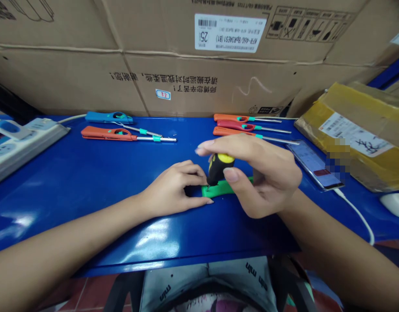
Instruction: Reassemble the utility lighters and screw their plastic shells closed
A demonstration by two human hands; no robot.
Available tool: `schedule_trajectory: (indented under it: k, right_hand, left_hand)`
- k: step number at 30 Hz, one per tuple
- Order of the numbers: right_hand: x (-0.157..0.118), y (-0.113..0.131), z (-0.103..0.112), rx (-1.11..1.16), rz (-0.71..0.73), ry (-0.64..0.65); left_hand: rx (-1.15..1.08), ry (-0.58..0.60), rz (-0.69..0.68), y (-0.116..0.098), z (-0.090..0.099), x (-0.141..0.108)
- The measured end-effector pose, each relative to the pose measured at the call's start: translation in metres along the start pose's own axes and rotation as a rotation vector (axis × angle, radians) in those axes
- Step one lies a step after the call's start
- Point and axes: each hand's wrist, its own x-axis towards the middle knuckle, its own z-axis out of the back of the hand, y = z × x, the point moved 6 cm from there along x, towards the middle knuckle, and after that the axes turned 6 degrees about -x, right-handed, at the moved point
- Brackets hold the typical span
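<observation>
My right hand (267, 173) is closed round a short black-and-yellow screwdriver (218, 168), held upright with its tip down at the left end of a green lighter handle (218, 189). The green piece lies flat on the blue table, its right part hidden behind my right hand. At that same left end, my left hand (176, 187) pinches the handle between thumb and fingers. Whether the tip sits in a screw is too small to make out.
A blue long-necked lighter (105, 117) and an orange one (108, 133) lie at the back left; three red and orange ones (235, 126) lie at the back right. A power strip (27, 143), a phone (316, 167), a taped parcel (358, 134) and a big carton (173, 65) surround the blue table (105, 182).
</observation>
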Motion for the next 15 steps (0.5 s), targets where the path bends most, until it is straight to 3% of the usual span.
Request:
schedule_trajectory:
  k: [4, 7, 15]
  right_hand:
    - [-0.0020, -0.0078, -0.0003, -0.077, -0.088, -0.074]
    - [-0.0021, -0.0098, 0.0000, -0.082, -0.049, -0.119]
    - [-0.0048, -0.0054, -0.0095, 0.053, -0.041, 0.059]
  left_hand:
    - [-0.004, 0.005, 0.021, 0.0013, -0.0008, -0.0001]
    - [-0.015, 0.002, 0.048, 0.0022, -0.0006, 0.0003]
    - [-0.024, 0.014, 0.025, 0.0020, -0.0016, -0.0006]
